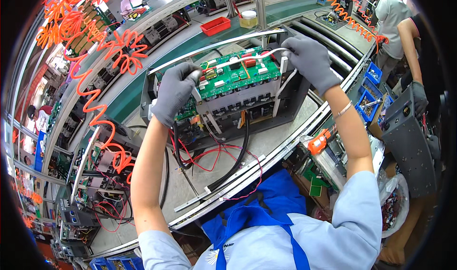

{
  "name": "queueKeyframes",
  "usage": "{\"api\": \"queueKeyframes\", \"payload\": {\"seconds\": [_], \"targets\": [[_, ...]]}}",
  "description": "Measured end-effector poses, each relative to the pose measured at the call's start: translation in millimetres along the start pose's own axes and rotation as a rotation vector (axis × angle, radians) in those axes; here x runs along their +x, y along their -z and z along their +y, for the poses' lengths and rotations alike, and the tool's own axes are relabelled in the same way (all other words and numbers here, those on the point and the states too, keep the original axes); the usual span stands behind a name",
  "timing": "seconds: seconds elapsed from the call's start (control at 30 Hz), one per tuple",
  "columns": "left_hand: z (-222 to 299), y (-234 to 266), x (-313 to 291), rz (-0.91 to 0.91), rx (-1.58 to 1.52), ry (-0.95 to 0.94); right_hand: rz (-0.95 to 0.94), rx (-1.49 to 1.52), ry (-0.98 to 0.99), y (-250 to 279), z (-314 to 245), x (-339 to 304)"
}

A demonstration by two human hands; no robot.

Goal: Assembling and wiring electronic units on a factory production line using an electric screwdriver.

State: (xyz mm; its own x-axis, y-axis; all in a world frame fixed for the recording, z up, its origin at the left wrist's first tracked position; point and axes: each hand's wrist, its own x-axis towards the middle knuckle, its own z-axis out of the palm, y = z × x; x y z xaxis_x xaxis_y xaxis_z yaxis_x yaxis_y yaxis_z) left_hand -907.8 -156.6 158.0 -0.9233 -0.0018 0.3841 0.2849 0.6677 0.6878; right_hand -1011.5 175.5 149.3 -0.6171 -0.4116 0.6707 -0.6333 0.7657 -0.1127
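Note:
Both my hands wear grey gloves. A white cable (pixel 262 56) stretches over a green circuit board (pixel 228 84) that tops an open dark metal chassis (pixel 291 106). My left hand (pixel 175 91) pinches at the cable's left end, by the board's left edge; the fingertips partly hide what lies between them. At the far right corner of the board, my right hand (pixel 312 62) is closed on the cable's other end. Black and red wires (pixel 214 152) hang from the chassis front onto the bench.
Coiled orange air hoses (pixel 97 105) hang on the left. Beyond the chassis are a red bin (pixel 215 26) and a lidded tub (pixel 248 20). An orange power tool (pixel 319 142) and blue parts bins (pixel 366 103) lie right. A co-worker's gloved hand (pixel 419 98) holds a dark metal panel (pixel 408 141).

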Motion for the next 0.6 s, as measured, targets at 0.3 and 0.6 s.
{"api": "queueKeyframes", "payload": {"seconds": [0.3, 0.6], "targets": [[4, 13, 30, -0.012, 0.256, 0.092, -0.05, -0.279, 0.357, -6, 12, -8], [-10, 1, 69, -0.274, 0.386, 0.019, -0.169, -0.447, 0.355, 10, 3, -36]]}}
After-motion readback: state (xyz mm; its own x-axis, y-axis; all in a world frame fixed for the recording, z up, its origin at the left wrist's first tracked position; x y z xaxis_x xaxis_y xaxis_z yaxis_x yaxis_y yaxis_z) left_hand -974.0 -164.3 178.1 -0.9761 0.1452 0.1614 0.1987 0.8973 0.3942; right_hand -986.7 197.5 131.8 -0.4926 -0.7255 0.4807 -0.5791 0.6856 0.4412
